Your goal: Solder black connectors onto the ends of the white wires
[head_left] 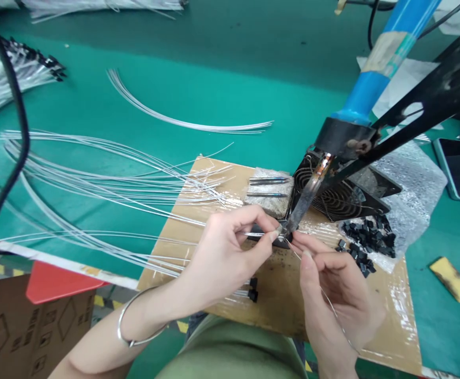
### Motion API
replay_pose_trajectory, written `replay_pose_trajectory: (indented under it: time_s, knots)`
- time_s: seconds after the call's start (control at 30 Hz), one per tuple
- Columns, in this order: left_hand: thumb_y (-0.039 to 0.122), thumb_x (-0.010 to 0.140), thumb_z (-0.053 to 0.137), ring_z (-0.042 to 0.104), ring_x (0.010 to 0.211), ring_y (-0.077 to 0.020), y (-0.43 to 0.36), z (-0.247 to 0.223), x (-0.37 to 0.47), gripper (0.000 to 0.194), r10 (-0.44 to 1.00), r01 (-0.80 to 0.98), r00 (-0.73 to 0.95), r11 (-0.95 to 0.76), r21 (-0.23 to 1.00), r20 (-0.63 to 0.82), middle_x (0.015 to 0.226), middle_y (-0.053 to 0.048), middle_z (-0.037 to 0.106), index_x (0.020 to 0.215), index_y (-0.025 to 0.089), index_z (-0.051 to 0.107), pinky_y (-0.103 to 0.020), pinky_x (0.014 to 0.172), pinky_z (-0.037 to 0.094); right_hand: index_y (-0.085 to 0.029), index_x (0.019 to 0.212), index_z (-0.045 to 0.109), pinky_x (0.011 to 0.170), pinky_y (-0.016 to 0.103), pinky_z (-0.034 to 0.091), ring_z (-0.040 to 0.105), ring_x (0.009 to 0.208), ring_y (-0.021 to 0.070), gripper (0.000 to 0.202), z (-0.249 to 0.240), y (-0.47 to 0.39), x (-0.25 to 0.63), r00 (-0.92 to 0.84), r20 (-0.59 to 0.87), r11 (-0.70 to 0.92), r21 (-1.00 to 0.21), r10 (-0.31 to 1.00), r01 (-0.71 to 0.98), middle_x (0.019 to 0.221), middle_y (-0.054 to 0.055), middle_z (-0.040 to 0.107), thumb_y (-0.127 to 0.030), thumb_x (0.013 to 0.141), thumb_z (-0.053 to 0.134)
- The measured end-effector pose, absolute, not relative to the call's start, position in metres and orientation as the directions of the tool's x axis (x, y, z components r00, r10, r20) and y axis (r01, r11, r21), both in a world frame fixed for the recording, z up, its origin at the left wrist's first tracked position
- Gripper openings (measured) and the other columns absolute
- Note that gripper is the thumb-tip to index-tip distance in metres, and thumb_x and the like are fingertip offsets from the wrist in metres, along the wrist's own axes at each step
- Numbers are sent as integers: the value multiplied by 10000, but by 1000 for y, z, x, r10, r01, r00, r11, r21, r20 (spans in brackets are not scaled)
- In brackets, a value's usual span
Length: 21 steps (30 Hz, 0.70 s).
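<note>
My left hand [230,258] pinches the end of a white wire close under the tip of a soldering iron [304,202]. The iron has a blue handle [366,92] and is held by a black metal bracket [431,100]. Just right of the tip, my right hand [332,295] is closed on a thin silvery solder wire [334,313], which curves down across the palm. The solder's upper end reaches the tip area; exact contact there is too small to tell. Bundles of white wires [107,181] lie to the left, their ends on a brown cardboard sheet [395,316].
Behind the iron sits a black fan [332,195]. Small black connectors [368,237] lie on bubble wrap [415,179]. A phone [459,168] and a yellow sponge [453,279] are at the right. A black cable [16,105] crosses the left side.
</note>
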State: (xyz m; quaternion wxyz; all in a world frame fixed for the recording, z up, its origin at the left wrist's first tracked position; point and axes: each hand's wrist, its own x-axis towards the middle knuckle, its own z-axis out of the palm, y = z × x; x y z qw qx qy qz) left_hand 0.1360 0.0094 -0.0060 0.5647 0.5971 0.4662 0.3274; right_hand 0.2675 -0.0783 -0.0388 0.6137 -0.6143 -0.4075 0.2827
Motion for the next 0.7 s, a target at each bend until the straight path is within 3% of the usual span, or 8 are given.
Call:
replay_pose_trajectory:
  time_s: [0.7]
  knots:
    - [146,869,645,679,735,-141,6,-10,135,112,935,219,340,28,975,-103,828,-31,765,765,165,682,-240,640,493,-211,801,662,910,252,644,791,1018,182,152,-38,-77,265,538,165,72,-979,827,191,1090,65,821,-136,926,702]
